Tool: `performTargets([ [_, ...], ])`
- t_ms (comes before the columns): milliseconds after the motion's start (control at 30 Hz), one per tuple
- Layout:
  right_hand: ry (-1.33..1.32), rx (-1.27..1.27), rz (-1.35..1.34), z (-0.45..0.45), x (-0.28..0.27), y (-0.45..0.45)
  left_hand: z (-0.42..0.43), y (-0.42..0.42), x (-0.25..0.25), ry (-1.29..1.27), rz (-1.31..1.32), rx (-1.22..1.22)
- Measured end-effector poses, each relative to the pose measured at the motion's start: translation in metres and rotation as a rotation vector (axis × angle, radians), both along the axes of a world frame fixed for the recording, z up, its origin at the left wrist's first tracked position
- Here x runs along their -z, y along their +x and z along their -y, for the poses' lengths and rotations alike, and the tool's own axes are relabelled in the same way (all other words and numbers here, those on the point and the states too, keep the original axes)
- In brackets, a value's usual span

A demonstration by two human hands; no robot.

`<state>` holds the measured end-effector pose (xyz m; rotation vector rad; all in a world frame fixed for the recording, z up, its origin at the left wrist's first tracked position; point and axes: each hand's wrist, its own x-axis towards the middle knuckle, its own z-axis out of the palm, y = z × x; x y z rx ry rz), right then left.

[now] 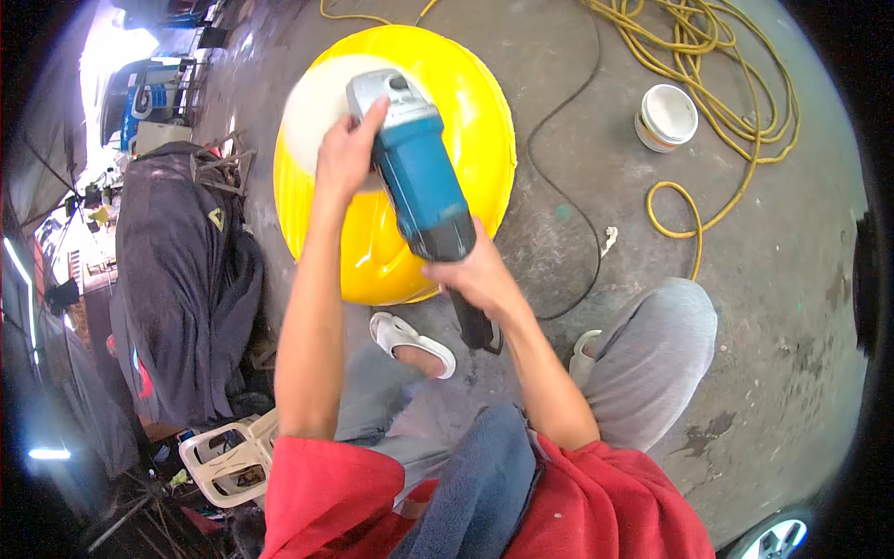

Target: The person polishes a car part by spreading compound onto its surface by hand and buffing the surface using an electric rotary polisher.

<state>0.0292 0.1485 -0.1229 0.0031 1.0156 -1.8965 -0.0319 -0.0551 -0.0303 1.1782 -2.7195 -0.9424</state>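
Observation:
Both my hands are on a blue, black and silver electric polisher [424, 177], which lies slantwise over a glossy yellow rounded piece [480, 140]. My left hand [345, 156] is closed at the polisher's silver head, its thumb up on the housing; the fingers' far side is hidden. Around the black rear part, my right hand [482, 275] is wrapped, with the rear handle sticking out below it. A white round pad [312, 116], smeared as if turning, sits at the polisher's head against the yellow piece's upper left.
A black cord [533, 140] curves over the concrete floor. Coiled yellow hose [684, 56] and a white tub [667, 115] are at upper right. Dark cloth covers something [186, 279] at left, above a beige plastic stool [228, 461]. A wheel [778, 538] shows at bottom right.

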Motion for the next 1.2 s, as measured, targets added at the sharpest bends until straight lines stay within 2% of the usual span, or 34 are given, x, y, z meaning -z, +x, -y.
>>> performTargets([
  [33, -0.057, -0.053, -0.025, 0.003, 0.002, -0.017, 0.004, -0.015, -0.001, 0.05, 0.01, -0.012],
  [133, -0.042, -0.003, -0.008, 0.008, -0.001, -0.026, 0.007, -0.028, 0.0, 0.129, -0.032, -0.022],
  [200, 0.06, -0.009, -0.011, 0.004, 0.0, -0.013, 0.004, -0.013, -0.001, 0.139, -0.03, -0.054],
  [233, 0.114, -0.093, 0.031, -0.005, -0.006, -0.006, -0.003, -0.003, -0.005, 0.137, -0.023, -0.05],
  [367, 0.15, -0.059, -0.098, -0.03, -0.012, 0.048, -0.031, 0.053, -0.022, 0.095, 0.018, -0.127],
  [500, 0.096, -0.08, -0.051, -0.043, -0.023, 0.05, -0.049, 0.064, -0.024, 0.091, -0.056, -0.211],
  [633, 0.1, -0.058, -0.068, -0.009, 0.004, 0.027, -0.019, 0.018, -0.017, 0.067, 0.022, -0.037],
  [700, 0.034, -0.041, 0.102, -0.004, -0.01, -0.008, 0.001, -0.009, -0.009, 0.088, 0.078, -0.007],
  [767, 0.037, -0.044, 0.105, -0.001, -0.011, -0.013, 0.0, -0.018, -0.006, 0.084, 0.086, -0.032],
  [900, -0.009, -0.039, 0.084, -0.011, -0.002, 0.023, -0.017, 0.016, -0.011, 0.018, 0.045, -0.051],
  [933, 0.074, 0.065, -0.126, -0.007, 0.015, 0.056, -0.027, 0.033, -0.015, -0.016, 0.043, -0.063],
  [967, 0.115, -0.002, -0.107, -0.023, 0.0, 0.061, -0.031, 0.053, -0.016, -0.09, 0.05, -0.069],
  [1000, 0.111, -0.032, -0.063, -0.031, -0.001, 0.078, -0.031, 0.075, -0.016, -0.045, 0.07, -0.091],
  [1033, 0.108, -0.049, -0.041, -0.034, -0.002, 0.088, -0.05, 0.088, -0.015, -0.172, -0.021, -0.114],
  [1133, 0.113, -0.051, -0.099, -0.042, -0.007, 0.097, -0.066, 0.096, -0.019, -0.117, 0.027, -0.171],
  [1200, 0.087, -0.05, -0.007, -0.04, -0.017, 0.074, -0.062, 0.079, -0.02, -0.277, 0.021, -0.04],
])
